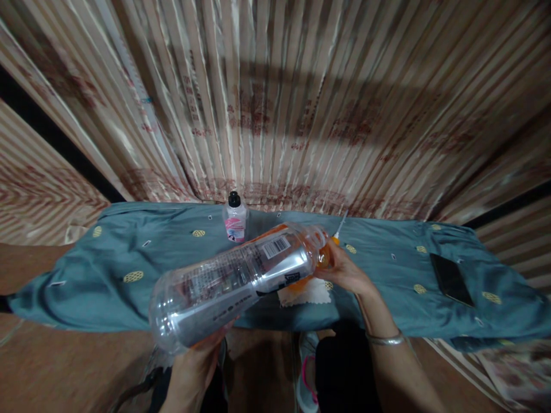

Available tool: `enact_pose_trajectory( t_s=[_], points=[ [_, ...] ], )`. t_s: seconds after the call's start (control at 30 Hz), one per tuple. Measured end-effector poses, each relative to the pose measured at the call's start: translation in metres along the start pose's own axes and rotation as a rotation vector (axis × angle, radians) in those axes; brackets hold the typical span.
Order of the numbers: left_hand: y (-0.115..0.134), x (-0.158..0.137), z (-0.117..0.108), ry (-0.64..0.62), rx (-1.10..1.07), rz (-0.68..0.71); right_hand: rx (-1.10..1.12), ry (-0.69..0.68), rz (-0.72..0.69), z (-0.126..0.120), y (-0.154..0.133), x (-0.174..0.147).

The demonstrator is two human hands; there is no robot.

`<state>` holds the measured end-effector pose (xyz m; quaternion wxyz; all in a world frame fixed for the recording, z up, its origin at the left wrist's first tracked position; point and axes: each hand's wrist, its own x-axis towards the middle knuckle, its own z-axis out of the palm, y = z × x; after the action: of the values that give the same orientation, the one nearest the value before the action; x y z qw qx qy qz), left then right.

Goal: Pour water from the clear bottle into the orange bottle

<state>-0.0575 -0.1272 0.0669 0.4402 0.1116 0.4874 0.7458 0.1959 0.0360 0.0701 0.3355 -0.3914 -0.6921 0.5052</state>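
Observation:
A large clear plastic bottle (232, 281) with a printed label and barcode is tilted, its capless mouth at the upper right. My left hand (202, 350) supports its lower end from underneath, fingers mostly hidden behind it. By the mouth, my right hand (340, 267) is closed on an orange see-through object (323, 259), largely hidden by the bottle and fingers; its kind is unclear. A thin white tip (343, 223) with an orange base sticks up just beyond this hand. Beneath the bottle lies a white cloth (307, 293) with a zigzag edge.
A small clear bottle (235, 221) with a black cap and pink label stands toward the back of the surface. At the right lies a dark phone (451, 278). A green patterned cloth (167, 246) covers the surface; striped curtains (275, 115) hang behind.

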Motion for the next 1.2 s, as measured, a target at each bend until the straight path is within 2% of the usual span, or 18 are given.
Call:
enact_pose_trajectory(
  t_s=[0.17,0.47,0.67,0.97,1.2],
  points=[
    [-0.002,0.002,-0.005,-0.048,-0.024,0.004,-0.015,0.005,-0.014,0.000,0.003,0.001],
    [0.004,0.000,0.005,-0.116,0.008,0.041,-0.007,0.010,0.003,-0.001,0.003,0.002],
    [0.002,0.001,0.003,-0.097,0.011,0.039,-0.009,0.009,-0.039,0.000,0.002,0.003],
    [0.005,-0.011,0.020,-0.040,-0.028,0.080,0.013,-0.008,-0.048,0.002,-0.002,0.004],
    [0.004,-0.004,0.011,-0.084,0.013,0.089,0.046,-0.019,-0.047,0.003,0.001,0.005]
  ],
)
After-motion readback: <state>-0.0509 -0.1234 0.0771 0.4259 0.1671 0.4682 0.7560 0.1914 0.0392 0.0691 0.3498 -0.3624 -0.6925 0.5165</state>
